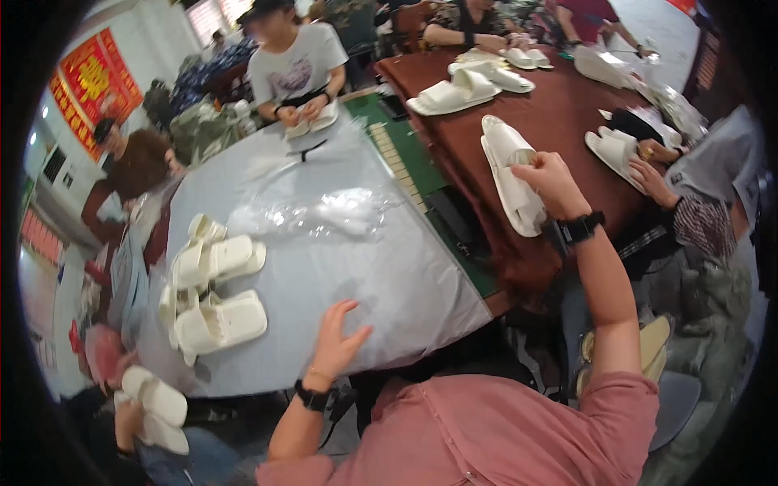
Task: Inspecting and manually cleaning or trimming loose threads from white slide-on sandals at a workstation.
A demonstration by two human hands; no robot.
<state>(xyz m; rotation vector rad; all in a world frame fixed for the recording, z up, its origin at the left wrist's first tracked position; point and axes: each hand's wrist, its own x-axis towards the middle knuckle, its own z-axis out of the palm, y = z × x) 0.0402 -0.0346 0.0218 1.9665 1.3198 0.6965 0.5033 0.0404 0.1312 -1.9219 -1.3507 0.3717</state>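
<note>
My right hand (554, 183) is closed on a pair of cream slippers (512, 188) at the near side of the brown-covered table. The two slippers lie against each other, and my fingers reach into the opening at the strap. Above the front part of the grey-covered table, my left hand (335, 343) is held with fingers apart and nothing in it. To its left, several more cream slippers (235, 317) lie in overlapping piles. Crumpled clear plastic (344, 215) spreads over the middle of the grey cover.
Across the grey table (405, 308), a person in a white shirt handles slippers (314, 121). More slippers (455, 95) lie on the brown table (454, 154). At right, another person's hands touch a slipper (616, 152). A person at lower left holds slippers (158, 405). A green strip (405, 154) separates the tables.
</note>
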